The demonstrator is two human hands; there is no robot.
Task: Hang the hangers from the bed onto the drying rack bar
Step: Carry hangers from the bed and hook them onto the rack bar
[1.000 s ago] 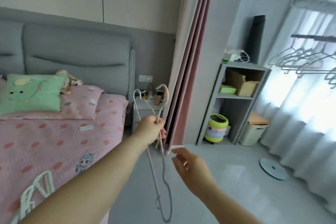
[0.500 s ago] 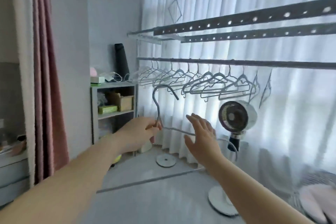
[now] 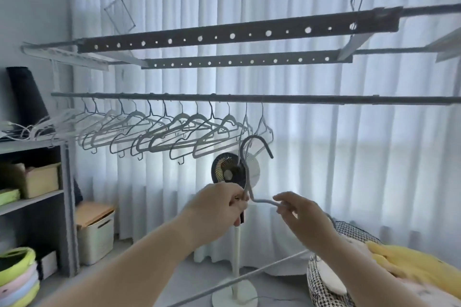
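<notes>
Just below the drying rack bar (image 3: 324,100), our left grip (image 3: 219,204) pinches the hanger (image 3: 246,177) neck and our right grip (image 3: 299,212) pinches its shoulder. We should lift it level and drop the hook over bare bar.

Hanger (image 3: 264,201): only the hook, the neck and a short stretch of one shoulder show clearly; most of the rest lies behind the left hand (image 3: 219,203) and the right hand (image 3: 301,214). Drying rack bar (image 3: 324,99): runs out at the right edge. Fan (image 3: 227,172): head partly covered by the left hand. Hung hangers (image 3: 174,132): the leftmost blur into the curtain (image 3: 349,157), count uncertain. Shelf (image 3: 32,144) and basket (image 3: 321,289): cut by the edges.
</notes>
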